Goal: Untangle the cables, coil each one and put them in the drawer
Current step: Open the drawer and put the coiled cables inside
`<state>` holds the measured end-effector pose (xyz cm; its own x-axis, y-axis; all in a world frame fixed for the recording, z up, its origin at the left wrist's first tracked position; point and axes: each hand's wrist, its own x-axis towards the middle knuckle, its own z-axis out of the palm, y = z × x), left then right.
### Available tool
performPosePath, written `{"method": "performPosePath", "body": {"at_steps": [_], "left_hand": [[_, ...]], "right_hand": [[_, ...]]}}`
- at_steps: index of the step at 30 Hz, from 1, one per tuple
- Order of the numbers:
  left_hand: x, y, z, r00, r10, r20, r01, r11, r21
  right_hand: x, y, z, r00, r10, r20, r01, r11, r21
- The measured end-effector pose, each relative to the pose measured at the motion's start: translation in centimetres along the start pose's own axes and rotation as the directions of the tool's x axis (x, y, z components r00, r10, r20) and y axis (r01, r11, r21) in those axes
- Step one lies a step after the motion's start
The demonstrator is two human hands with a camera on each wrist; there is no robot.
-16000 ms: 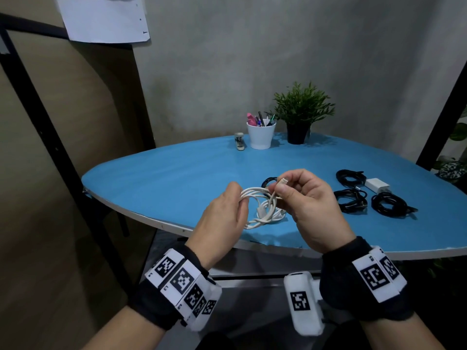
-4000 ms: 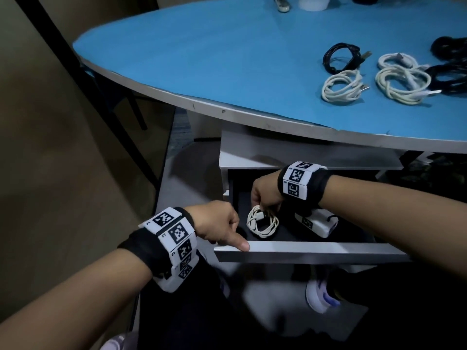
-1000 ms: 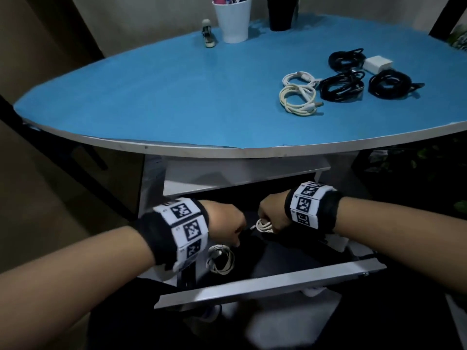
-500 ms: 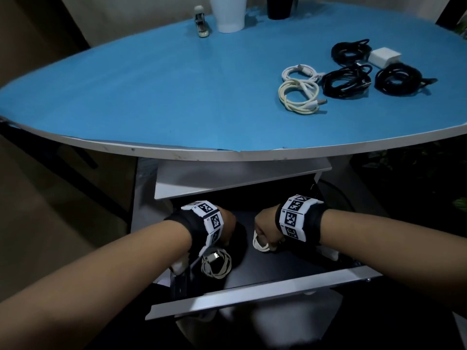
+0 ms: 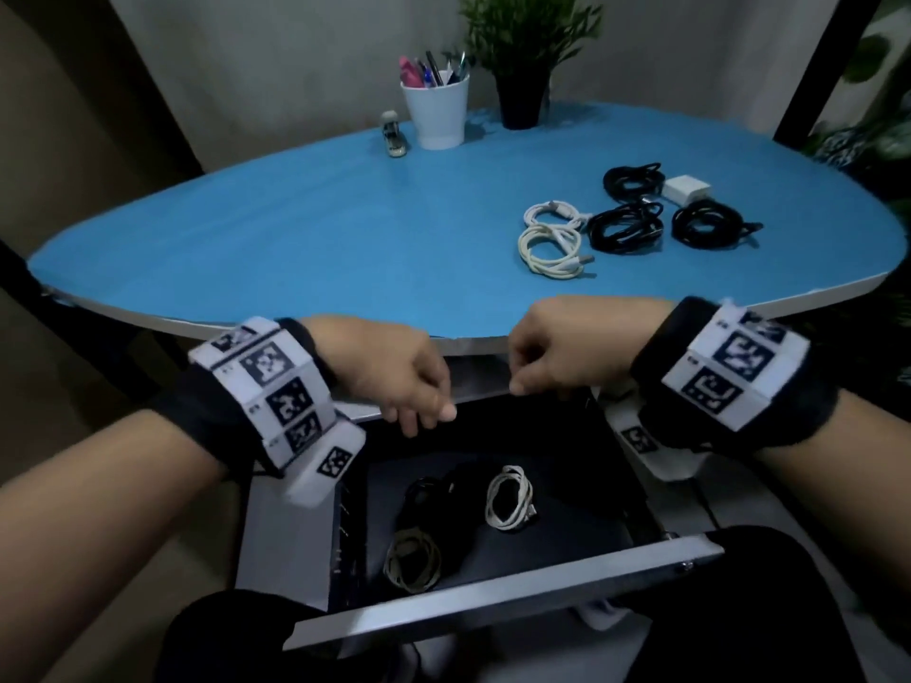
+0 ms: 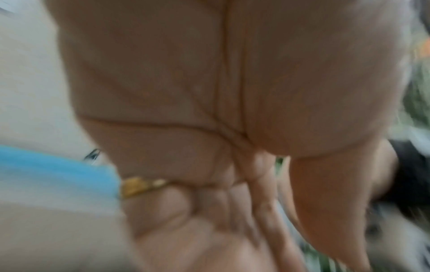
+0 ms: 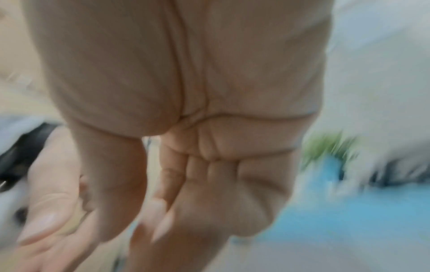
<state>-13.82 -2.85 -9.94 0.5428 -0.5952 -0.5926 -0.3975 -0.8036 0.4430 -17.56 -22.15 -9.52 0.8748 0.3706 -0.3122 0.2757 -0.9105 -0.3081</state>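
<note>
Blue table [image 5: 296,239]: white pen cup [image 5: 436,113], small stapler [image 5: 393,139] just beside it, potted plant [image 5: 522,51], white charger block [image 5: 686,188].

Your head view is dim and soft: the blue bench [image 5: 296,239] catches the most light, while the open drawer [image 5: 567,510] at 6 o'clock sits in deep shadow. Edges bow outward, and foliage smears at 3 o'clock. Both your wrist views are badly motion-blurred.
</note>
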Motion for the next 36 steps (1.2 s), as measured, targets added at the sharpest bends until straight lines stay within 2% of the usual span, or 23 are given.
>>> {"method": "performPosePath", "body": {"at_steps": [2, 3, 5, 7, 9, 11, 14, 17, 21, 27, 31, 33, 36], "left_hand": [[-1.1, 1.9, -2.1, 0.99, 0.07, -0.121, -0.085, 0.989, -0.118], [-1.1, 2.7, -3.2, 0.975, 0.104, -0.196, -0.129, 0.984, -0.121], [-0.1, 4.1, -5.1, 0.922, 0.152, -0.356, -0.153, 0.988, 0.025], [1.9, 5.4, -6.6, 0.849, 0.191, -0.494, -0.081, 0.968, 0.236], [4.0, 6.7, -7.3, 0.823, 0.218, -0.524, -0.01, 0.929, 0.37], [6.0, 7.7, -7.4, 0.857, 0.193, -0.478, 0.056, 0.887, 0.459], [7.8, 8.3, -7.2, 0.912, 0.123, -0.39, 0.124, 0.825, 0.551], [8.6, 8.4, -7.0, 0.915, 0.131, -0.382, 0.128, 0.803, 0.581], [8.9, 7.9, -6.7, 0.902, 0.19, -0.389, 0.074, 0.818, 0.571], [4.9, 7.0, -5.7, 0.892, 0.274, -0.361, -0.061, 0.862, 0.503], [0.0, 7.0, -4.2, 0.918, 0.297, -0.262, -0.19, 0.911, 0.366], [-2.0, 6.7, -3.0, 0.942, 0.291, -0.168, -0.239, 0.932, 0.273], [-2.9, 5.3, -0.3, 0.967, 0.247, -0.058, -0.232, 0.954, 0.191]], "right_hand": [[-1.3, 0.6, -2.7, 0.993, 0.032, -0.113, -0.028, 0.999, 0.033], [-1.7, 1.1, -3.8, 0.983, 0.054, -0.176, -0.048, 0.998, 0.04], [-1.8, 2.6, -6.0, 0.945, 0.111, -0.309, -0.107, 0.994, 0.03], [-1.0, 4.4, -7.7, 0.893, 0.173, -0.415, -0.198, 0.98, -0.017], [0.2, 5.9, -9.1, 0.867, 0.233, -0.441, -0.286, 0.957, -0.056], [1.3, 7.3, -9.7, 0.879, 0.298, -0.373, -0.362, 0.925, -0.115], [2.6, 8.7, -9.5, 0.896, 0.374, -0.24, -0.435, 0.85, -0.298], [3.0, 9.4, -9.0, 0.894, 0.404, -0.192, -0.448, 0.803, -0.394], [2.7, 9.8, -8.3, 0.909, 0.368, -0.194, -0.416, 0.809, -0.414], [0.3, 8.4, -7.5, 0.932, 0.257, -0.254, -0.331, 0.892, -0.31], [-3.0, 4.7, -7.5, 0.959, 0.117, -0.256, -0.167, 0.968, -0.185], [-5.0, 2.5, -7.0, 0.979, 0.051, -0.2, -0.073, 0.992, -0.104], [-6.8, -0.1, -5.1, 0.998, -0.045, -0.046, 0.046, 0.999, 0.028]]}}
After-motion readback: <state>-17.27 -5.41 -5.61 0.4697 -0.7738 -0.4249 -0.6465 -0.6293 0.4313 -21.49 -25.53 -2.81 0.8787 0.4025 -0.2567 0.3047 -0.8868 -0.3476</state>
